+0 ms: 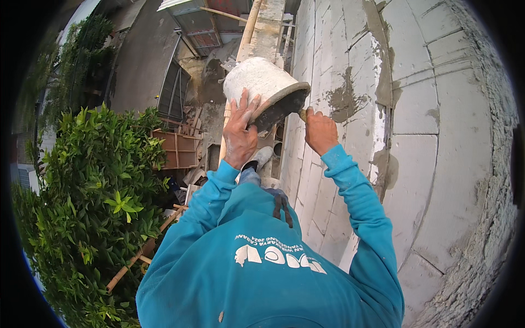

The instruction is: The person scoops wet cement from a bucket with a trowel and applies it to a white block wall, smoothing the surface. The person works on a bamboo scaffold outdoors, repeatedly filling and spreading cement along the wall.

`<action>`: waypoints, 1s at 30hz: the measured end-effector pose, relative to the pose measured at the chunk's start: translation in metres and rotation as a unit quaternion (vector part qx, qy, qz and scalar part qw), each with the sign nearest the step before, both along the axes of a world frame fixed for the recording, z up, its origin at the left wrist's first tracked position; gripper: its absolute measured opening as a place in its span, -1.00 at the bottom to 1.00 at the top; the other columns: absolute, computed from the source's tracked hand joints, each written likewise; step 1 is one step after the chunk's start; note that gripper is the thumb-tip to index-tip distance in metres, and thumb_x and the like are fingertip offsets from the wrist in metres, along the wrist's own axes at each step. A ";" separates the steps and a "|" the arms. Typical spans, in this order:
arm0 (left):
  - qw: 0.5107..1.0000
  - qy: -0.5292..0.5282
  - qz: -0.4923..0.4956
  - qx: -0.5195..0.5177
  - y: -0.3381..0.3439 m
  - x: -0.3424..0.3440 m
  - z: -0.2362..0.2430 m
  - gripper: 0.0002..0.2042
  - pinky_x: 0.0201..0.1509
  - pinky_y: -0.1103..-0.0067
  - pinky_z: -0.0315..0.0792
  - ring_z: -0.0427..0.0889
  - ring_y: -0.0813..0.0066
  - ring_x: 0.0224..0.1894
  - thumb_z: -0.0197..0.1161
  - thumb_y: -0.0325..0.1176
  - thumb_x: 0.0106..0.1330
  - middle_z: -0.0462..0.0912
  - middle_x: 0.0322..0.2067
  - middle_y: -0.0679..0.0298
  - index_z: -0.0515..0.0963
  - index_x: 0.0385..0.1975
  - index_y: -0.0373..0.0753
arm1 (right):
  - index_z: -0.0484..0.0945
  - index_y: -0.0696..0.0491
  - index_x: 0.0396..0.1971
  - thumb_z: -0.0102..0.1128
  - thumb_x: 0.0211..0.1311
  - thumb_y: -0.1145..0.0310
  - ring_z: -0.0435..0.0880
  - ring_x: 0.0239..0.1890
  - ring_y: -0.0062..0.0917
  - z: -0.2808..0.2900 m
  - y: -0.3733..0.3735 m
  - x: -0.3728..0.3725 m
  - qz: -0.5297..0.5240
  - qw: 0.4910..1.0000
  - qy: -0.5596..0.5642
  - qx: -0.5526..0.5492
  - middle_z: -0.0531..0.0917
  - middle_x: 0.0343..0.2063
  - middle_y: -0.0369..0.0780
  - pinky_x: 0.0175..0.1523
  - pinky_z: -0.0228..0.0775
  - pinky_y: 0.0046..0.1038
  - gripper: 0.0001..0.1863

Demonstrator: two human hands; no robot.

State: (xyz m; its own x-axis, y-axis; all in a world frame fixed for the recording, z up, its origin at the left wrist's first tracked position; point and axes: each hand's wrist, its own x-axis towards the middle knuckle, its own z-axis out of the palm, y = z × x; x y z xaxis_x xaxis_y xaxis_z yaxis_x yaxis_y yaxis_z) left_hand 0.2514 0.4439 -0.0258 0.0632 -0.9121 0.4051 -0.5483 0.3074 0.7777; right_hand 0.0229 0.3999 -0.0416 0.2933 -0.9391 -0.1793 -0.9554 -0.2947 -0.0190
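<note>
A mortar-crusted bucket (261, 82) is tipped on its side in front of me, its dark mouth toward the right and toward me. My left hand (241, 128) supports it, fingers spread over the outer wall near the rim. At the mouth, my right hand (320, 130) is closed around the short yellowish handle (303, 115) of a tool. The tool's working end is hidden inside the bucket, so its kind does not show. Pale dust or mortar marks my left fingers.
A grey block wall (410, 180) with wet mortar patches (345, 98) rises close on my right. I stand on a narrow raised plank walkway (268, 27) edged by a bamboo pole (249, 30). Lower down on the left are a leafy tree (98, 202), a wooden brace (131, 265) and rubble.
</note>
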 end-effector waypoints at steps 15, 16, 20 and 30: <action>0.935 0.275 0.121 0.191 0.000 0.037 -0.083 -0.45 0.06 0.65 0.40 0.55 0.54 -0.07 0.08 -0.60 0.12 0.61 -0.05 0.25 0.43 0.22 -0.43 | 0.56 0.18 -0.10 0.39 -0.02 0.30 0.67 -0.23 0.00 -0.098 0.070 0.042 -0.098 0.897 -0.404 0.149 0.67 -0.33 0.09 -0.09 0.51 -0.13 -0.55; 0.920 0.310 0.152 0.186 0.004 0.044 -0.096 -0.46 0.05 0.65 0.41 0.56 0.52 -0.06 0.10 -0.62 0.11 0.61 -0.03 0.25 0.44 0.20 -0.42 | 0.56 0.18 -0.11 0.39 -0.01 0.30 0.67 -0.22 -0.01 -0.098 0.072 0.049 -0.083 0.904 -0.402 0.124 0.67 -0.31 0.08 -0.08 0.51 -0.14 -0.56; 0.874 0.360 0.258 0.201 0.031 0.077 -0.114 -0.44 0.00 0.64 0.42 0.57 0.51 -0.10 0.11 -0.66 0.07 0.62 -0.06 0.27 0.44 0.19 -0.41 | 0.57 0.17 -0.11 0.39 0.02 0.29 0.64 -0.18 -0.03 -0.091 0.075 0.067 -0.039 0.915 -0.391 0.096 0.65 -0.27 0.03 -0.04 0.50 -0.19 -0.57; 0.813 0.250 0.473 0.229 0.124 0.178 -0.148 -0.43 0.04 0.59 0.44 0.61 0.41 -0.11 0.10 -0.65 0.04 0.65 -0.06 0.18 0.44 0.18 -0.45 | 0.51 0.22 0.00 0.23 0.29 0.16 0.55 -0.64 -0.63 -0.156 -0.055 -0.045 -0.306 0.673 -0.462 0.490 0.58 -0.51 -0.24 -0.60 0.50 -0.51 -0.54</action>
State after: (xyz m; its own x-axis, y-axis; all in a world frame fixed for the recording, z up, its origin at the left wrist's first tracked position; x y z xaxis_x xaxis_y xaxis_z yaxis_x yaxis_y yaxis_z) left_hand 0.4292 0.5675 -0.1737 0.8772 -0.4070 -0.2548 0.0484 -0.4529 0.8902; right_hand -0.0220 0.3447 -0.1977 0.3164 -0.4978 -0.8075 -0.3389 0.7357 -0.5864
